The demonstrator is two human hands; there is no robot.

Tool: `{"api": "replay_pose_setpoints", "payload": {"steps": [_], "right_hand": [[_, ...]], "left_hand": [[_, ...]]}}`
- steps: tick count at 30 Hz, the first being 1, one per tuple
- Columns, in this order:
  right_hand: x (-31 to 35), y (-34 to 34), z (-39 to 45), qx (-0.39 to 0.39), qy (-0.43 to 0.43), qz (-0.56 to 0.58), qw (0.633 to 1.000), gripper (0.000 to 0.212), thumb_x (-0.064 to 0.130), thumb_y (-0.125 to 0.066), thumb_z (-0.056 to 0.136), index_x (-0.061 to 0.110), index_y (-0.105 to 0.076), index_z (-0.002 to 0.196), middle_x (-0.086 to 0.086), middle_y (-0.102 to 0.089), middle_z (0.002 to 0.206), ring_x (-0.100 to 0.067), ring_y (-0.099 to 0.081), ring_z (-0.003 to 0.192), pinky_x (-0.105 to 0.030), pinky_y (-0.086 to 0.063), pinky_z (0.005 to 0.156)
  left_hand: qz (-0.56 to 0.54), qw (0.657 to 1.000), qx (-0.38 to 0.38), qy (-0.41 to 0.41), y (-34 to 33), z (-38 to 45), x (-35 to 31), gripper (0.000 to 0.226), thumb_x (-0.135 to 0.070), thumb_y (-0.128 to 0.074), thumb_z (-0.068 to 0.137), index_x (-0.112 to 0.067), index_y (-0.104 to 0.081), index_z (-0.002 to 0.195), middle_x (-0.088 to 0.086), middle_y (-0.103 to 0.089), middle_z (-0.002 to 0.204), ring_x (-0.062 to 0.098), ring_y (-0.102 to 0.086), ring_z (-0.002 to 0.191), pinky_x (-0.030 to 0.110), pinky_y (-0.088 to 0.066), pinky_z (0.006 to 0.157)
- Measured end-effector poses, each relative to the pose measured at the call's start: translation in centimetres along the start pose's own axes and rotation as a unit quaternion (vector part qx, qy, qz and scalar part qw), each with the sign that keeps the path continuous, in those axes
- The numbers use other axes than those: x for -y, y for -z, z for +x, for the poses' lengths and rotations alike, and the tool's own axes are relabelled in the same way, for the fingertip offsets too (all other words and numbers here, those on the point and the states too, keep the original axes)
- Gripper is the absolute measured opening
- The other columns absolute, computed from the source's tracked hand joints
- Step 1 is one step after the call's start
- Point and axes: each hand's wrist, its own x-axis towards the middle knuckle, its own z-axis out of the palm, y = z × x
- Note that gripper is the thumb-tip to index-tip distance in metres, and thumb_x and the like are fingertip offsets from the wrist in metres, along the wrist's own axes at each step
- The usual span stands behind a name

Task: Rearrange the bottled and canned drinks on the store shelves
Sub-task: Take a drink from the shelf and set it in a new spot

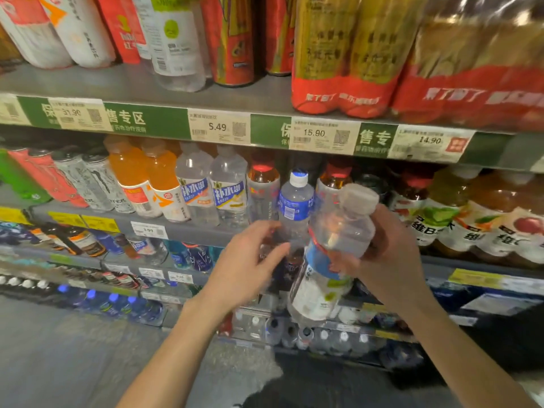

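Observation:
My right hand [388, 254] grips a clear bottle [332, 254] with a white cap and a blue-and-white label, held tilted in front of the middle shelf. My left hand [250, 260] reaches out with fingers spread, just left of that bottle and in front of a clear bottle with a blue label and white cap [295, 204] standing on the middle shelf [182, 229]. The left hand is blurred and holds nothing. Two clear bottles with blue-yellow labels [215, 189] stand to the left of it.
Orange drink bottles [147, 178] and energy drink cans [88, 181] fill the middle shelf's left. Juice bottles [459, 219] crowd its right. Shrink-wrapped packs [382, 54] sit on the top shelf, with price tags [219, 126] along its edge. Lower shelves hold several more bottles [117, 304].

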Motion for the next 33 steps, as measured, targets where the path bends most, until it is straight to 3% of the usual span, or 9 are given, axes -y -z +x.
{"api": "replay_pose_setpoints", "payload": {"steps": [3, 8, 11, 15, 20, 22, 24, 28, 33], "right_hand": [[-1.5, 1.5, 0.2, 0.012, -0.016, 0.000, 1.000, 0.069, 0.000, -0.090, 0.065, 0.037, -0.060, 0.115, 0.031, -0.070, 0.104, 0.005, -0.068, 0.098, -0.010, -0.053, 0.074], [-2.6, 2.9, 0.5, 0.013, -0.026, 0.025, 0.999, 0.069, 0.032, -0.087, 0.053, 0.032, -0.062, 0.117, 0.023, -0.072, 0.104, 0.002, -0.069, 0.097, -0.011, -0.051, 0.074], [-2.9, 3.4, 0.7, 0.014, -0.016, 0.008, 1.000, 0.068, 0.008, -0.094, 0.058, 0.033, -0.060, 0.112, 0.029, -0.072, 0.098, 0.008, -0.067, 0.092, -0.008, -0.049, 0.072], [-3.1, 3.9, 1.1, 0.006, -0.007, -0.030, 1.000, 0.068, 0.000, -0.089, 0.064, 0.039, -0.056, 0.108, 0.040, -0.067, 0.094, 0.016, -0.064, 0.091, -0.004, -0.047, 0.070], [-3.7, 4.3, 1.2, -0.035, 0.018, -0.063, 0.997, 0.066, 0.044, -0.092, 0.056, 0.058, -0.056, 0.109, 0.022, -0.068, 0.099, -0.001, -0.065, 0.093, -0.021, -0.052, 0.077], [-4.0, 4.7, 1.0, -0.056, 0.020, -0.050, 0.997, 0.066, 0.057, -0.086, 0.054, 0.053, -0.058, 0.113, 0.022, -0.068, 0.101, -0.004, -0.064, 0.096, -0.023, -0.052, 0.081], [-3.8, 5.2, 0.8, -0.079, 0.026, -0.045, 0.996, 0.062, 0.058, -0.085, 0.057, 0.052, -0.058, 0.112, 0.025, -0.068, 0.103, 0.000, -0.064, 0.098, -0.016, -0.051, 0.081], [-3.6, 6.7, 0.4, -0.098, 0.042, -0.070, 0.992, 0.056, 0.038, -0.092, 0.066, 0.041, -0.056, 0.109, 0.037, -0.065, 0.102, 0.011, -0.062, 0.097, -0.005, -0.048, 0.074], [-4.2, 7.9, -0.5, -0.090, 0.052, -0.095, 0.990, 0.074, 0.024, -0.096, 0.058, 0.058, -0.054, 0.109, 0.042, -0.062, 0.103, 0.013, -0.060, 0.097, -0.005, -0.050, 0.073]], "left_hand": [[0.050, 0.998, -0.038, -0.010, -0.7, 1.2, -1.0, 0.043, -0.027, -0.065, 0.096, -0.020, -0.054, 0.136, -0.006, -0.060, 0.133, 0.008, -0.058, 0.113, 0.030, -0.046, 0.099], [0.120, 0.992, -0.034, -0.031, -0.9, 4.3, -2.5, 0.068, -0.023, -0.063, 0.096, -0.025, -0.029, 0.155, -0.009, -0.028, 0.162, 0.015, -0.039, 0.142, 0.039, -0.045, 0.108], [0.160, 0.987, -0.009, -0.003, -1.0, 6.5, -3.2, 0.072, -0.026, -0.061, 0.098, -0.023, -0.021, 0.159, -0.001, -0.020, 0.166, 0.026, -0.037, 0.145, 0.045, -0.043, 0.110], [0.195, 0.979, -0.044, -0.026, -1.4, 7.4, -3.5, 0.060, -0.029, -0.060, 0.097, -0.018, -0.034, 0.150, 0.002, -0.038, 0.148, 0.038, -0.061, 0.112, 0.052, -0.053, 0.086], [0.234, 0.964, -0.095, -0.079, -2.5, 7.4, -5.6, 0.052, -0.032, -0.060, 0.095, -0.015, -0.043, 0.141, 0.004, -0.046, 0.133, 0.035, -0.064, 0.098, 0.049, -0.055, 0.063], [0.223, 0.967, -0.090, -0.083, -3.1, 7.8, -6.7, 0.053, -0.033, -0.062, 0.094, -0.015, -0.044, 0.140, 0.005, -0.047, 0.128, 0.036, -0.063, 0.098, 0.048, -0.054, 0.062], [0.214, 0.971, -0.080, -0.075, -3.6, 8.4, -7.7, 0.051, -0.036, -0.062, 0.093, -0.015, -0.044, 0.137, 0.005, -0.049, 0.122, 0.037, -0.063, 0.097, 0.047, -0.054, 0.066], [0.222, 0.972, -0.069, -0.043, -4.4, 9.4, -8.9, 0.045, -0.047, -0.059, 0.096, -0.015, -0.049, 0.127, 0.007, -0.054, 0.114, 0.035, -0.062, 0.098, 0.041, -0.046, 0.073], [0.183, 0.978, -0.099, -0.009, -4.6, 10.7, -8.2, 0.048, -0.055, -0.058, 0.094, -0.011, -0.056, 0.111, 0.011, -0.060, 0.101, 0.035, -0.059, 0.101, 0.043, -0.046, 0.079]]}}
